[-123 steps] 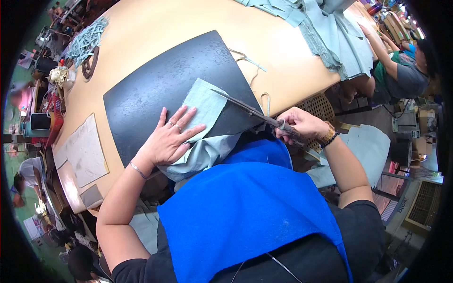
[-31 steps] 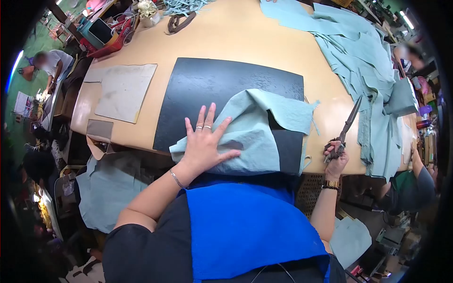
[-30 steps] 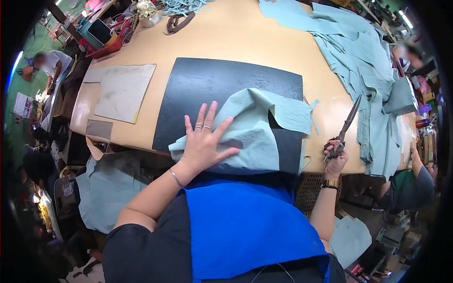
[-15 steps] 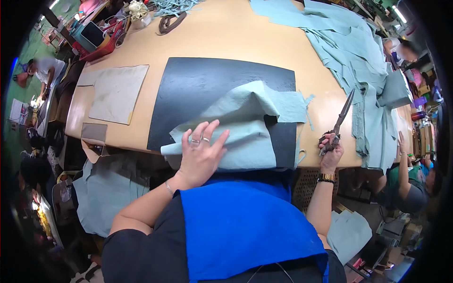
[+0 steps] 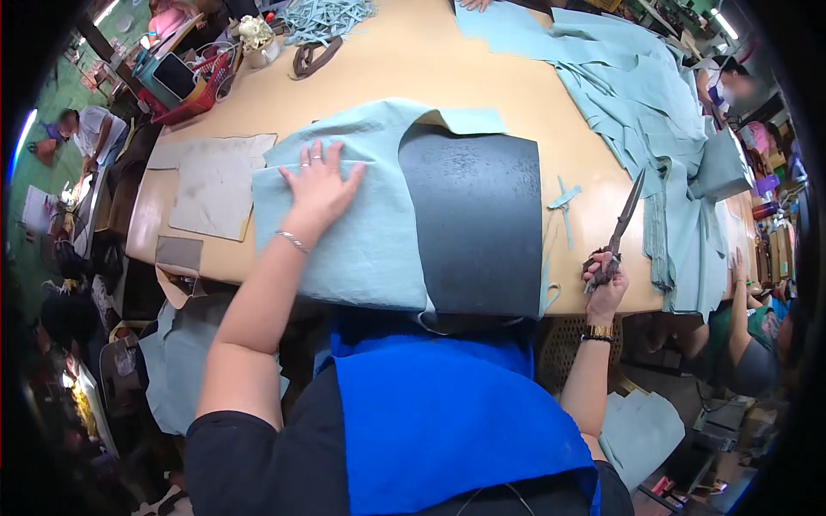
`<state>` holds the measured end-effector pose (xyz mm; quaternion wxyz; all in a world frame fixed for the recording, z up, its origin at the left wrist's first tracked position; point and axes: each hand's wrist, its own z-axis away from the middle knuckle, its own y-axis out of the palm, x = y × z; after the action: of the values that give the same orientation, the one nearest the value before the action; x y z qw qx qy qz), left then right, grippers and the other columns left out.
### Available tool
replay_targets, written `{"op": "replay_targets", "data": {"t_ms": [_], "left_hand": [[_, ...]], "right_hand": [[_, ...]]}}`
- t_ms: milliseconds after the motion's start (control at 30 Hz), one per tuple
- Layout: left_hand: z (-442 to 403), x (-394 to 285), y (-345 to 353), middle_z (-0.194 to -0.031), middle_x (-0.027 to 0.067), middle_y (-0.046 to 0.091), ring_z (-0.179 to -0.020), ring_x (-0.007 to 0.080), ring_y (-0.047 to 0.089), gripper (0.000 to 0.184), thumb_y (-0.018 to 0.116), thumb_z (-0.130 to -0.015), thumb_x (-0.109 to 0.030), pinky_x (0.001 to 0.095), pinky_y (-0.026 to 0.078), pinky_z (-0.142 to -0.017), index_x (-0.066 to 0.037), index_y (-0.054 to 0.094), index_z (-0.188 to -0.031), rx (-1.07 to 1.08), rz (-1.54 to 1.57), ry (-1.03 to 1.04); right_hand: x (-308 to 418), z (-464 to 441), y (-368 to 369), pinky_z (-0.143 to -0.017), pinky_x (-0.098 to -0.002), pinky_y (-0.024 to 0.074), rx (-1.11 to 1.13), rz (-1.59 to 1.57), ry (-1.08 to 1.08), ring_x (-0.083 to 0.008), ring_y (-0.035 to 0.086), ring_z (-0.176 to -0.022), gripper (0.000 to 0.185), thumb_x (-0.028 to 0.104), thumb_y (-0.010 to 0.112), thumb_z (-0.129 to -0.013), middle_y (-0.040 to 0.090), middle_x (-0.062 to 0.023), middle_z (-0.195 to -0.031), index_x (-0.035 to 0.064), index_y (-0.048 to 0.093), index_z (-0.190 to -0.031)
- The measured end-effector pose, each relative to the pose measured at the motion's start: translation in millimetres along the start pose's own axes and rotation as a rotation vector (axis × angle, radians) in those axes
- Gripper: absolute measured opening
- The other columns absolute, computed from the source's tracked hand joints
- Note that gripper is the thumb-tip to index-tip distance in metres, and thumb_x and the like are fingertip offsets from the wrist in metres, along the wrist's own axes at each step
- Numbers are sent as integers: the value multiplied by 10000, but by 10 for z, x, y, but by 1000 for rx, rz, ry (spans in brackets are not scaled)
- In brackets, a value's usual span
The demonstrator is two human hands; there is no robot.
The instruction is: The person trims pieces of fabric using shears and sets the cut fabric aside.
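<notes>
My left hand [image 5: 323, 189] lies on a light teal sheet of fabric [image 5: 366, 254], fingers spread and pressing flat near its upper left part. The sheet covers the left side of a black cutting mat [image 5: 482, 228], and a raised fold of it reaches over the mat's far edge. In my right hand [image 5: 607, 279] is a pair of scissors [image 5: 624, 219], gripped by the dark wrapped handles. Their blades point up and away from me, beside thin teal offcuts [image 5: 564, 199] on the table to the right of the mat.
Grey-white card patterns [image 5: 215, 202] lie at the left. A large heap of teal fabric [image 5: 619, 95] covers the table's right side, with a co-worker's hand at the far edge. Beyond the mat are cut strips [image 5: 323, 19], a dark strap loop [image 5: 315, 58] and a red basket [image 5: 194, 101].
My left hand has moved left and away from me, and the crumpled teal fabric has shifted left and spread flatter, baring the mat's right part. The scissors stay nearly in place.
</notes>
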<state>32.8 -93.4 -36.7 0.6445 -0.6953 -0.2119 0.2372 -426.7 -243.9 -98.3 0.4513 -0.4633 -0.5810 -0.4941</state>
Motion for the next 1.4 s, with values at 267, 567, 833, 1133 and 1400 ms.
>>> {"op": "replay_targets", "data": {"t_ms": [267, 567, 833, 1133, 1400], "left_hand": [[219, -573, -60, -1508, 139, 230, -1394, 314, 216, 865, 574, -713, -707, 636, 140, -1060, -227, 375, -1404, 182, 185, 1167], [654, -320, -38, -1520, 133, 207, -1405, 345, 163, 870, 570, -741, -673, 658, 114, -1051, -198, 336, -1431, 45, 62, 280], [39, 447, -37, -1535, 111, 183, -1404, 351, 162, 869, 574, -737, -654, 638, 99, -1068, -233, 306, -1447, 45, -6, 469], [-40, 463, -18, -1535, 103, 189, -1409, 336, 159, 851, 562, -745, -648, 610, 96, -1085, -236, 310, -1446, 40, -17, 506], [-21, 426, -73, -1534, 110, 190, -1414, 328, 148, 824, 550, -765, -641, 614, 96, -1085, -234, 316, -1443, 59, -32, 479]], "right_hand": [[46, 9, 13, -509, -204, 471, 36, -39, 50, -88, 559, -565, 273, 261, 653, -884, 591, -35, -683, -10, 628, -875], [27, 26, -37, -553, -210, 508, 66, -54, 60, -88, 587, -634, 189, 170, 625, -892, 624, -66, -794, -12, 617, -944], [26, 26, -5, -541, -215, 505, 49, -63, 34, -82, 583, -607, 204, 191, 618, -903, 629, -67, -790, -12, 621, -921], [65, 29, 19, -525, -201, 486, 48, -75, 70, -80, 574, -571, 218, 213, 634, -895, 619, -49, -732, -4, 625, -907], [65, 20, 37, -509, -196, 479, 20, -68, 64, -76, 574, -562, 243, 236, 643, -890, 616, -44, -719, -4, 622, -915]]}}
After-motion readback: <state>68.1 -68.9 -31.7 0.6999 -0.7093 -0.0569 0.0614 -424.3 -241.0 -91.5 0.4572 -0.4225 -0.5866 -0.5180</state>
